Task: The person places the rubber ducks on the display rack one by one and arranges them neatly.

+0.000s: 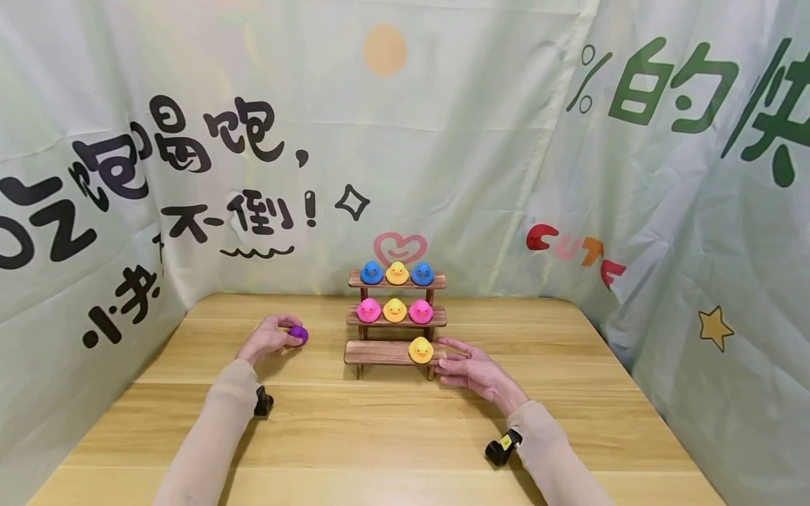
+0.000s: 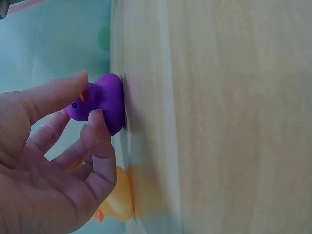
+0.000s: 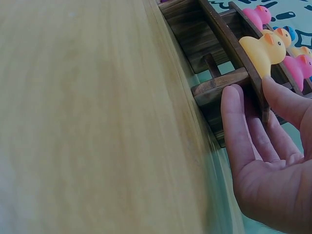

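My left hand (image 1: 272, 337) pinches a purple rubber duck (image 2: 109, 100) between thumb and fingertips, left of a stand. The duck's base is at the tabletop; whether it touches cannot be told. A yellow duck (image 2: 119, 197) shows below that hand in the left wrist view. My right hand (image 1: 477, 371) holds the right end of the three-tier wooden stand (image 1: 376, 353), thumb above the lowest shelf and fingers beneath. A yellow duck (image 1: 420, 349) sits at that shelf's right end, close to the thumb.
The middle tier carries a pink duck (image 1: 369, 310), a yellow duck (image 1: 395, 310) and another pink duck (image 1: 420, 310). On top are two blue ducks (image 1: 371, 273) around a yellow duck (image 1: 397, 273). Printed curtains (image 1: 474, 176) surround the wooden table (image 1: 380, 436).
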Action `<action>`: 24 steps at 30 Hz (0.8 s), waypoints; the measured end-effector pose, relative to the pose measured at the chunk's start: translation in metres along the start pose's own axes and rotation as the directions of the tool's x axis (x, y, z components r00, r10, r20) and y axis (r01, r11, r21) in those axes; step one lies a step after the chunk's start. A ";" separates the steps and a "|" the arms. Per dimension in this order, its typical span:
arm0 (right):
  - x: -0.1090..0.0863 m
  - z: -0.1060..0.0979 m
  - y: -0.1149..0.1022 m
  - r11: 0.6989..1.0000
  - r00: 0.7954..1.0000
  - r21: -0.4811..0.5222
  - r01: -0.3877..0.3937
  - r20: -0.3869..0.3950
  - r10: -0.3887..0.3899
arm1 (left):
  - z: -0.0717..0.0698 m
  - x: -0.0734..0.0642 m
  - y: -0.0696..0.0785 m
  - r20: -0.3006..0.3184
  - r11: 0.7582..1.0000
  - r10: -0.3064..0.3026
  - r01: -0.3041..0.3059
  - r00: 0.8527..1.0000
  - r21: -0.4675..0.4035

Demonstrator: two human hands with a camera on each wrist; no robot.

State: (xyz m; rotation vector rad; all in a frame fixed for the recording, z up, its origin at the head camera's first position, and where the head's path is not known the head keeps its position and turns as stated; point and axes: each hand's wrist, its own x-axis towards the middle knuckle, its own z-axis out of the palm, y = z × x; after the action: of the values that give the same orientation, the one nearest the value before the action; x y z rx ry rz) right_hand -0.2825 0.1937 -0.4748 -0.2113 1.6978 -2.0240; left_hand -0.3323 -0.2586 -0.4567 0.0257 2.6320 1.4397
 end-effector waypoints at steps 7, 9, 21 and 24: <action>0.000 0.001 -0.001 1.000 1.000 0.004 0.000 -0.001 0.000 | 0.000 -0.002 0.000 0.024 1.000 -0.004 0.004 1.000 0.001; 0.000 0.001 -0.001 1.000 1.000 0.001 0.003 0.000 -0.003 | -0.001 -0.003 -0.001 0.027 1.000 -0.009 0.009 1.000 0.002; -0.001 0.002 -0.001 1.000 1.000 0.002 0.005 -0.003 -0.005 | -0.003 -0.004 -0.002 0.020 0.994 0.067 -0.069 0.998 0.087; -0.001 0.002 -0.001 1.000 1.000 0.001 0.001 -0.006 -0.001 | -0.003 -0.004 -0.003 0.013 0.992 0.091 -0.091 0.996 0.090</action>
State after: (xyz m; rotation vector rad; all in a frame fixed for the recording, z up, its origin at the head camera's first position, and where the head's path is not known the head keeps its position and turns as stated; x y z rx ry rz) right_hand -0.2812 0.1926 -0.4729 -0.2060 1.7002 -2.0284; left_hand -0.3290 -0.2628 -0.4571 0.1632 2.7202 1.3418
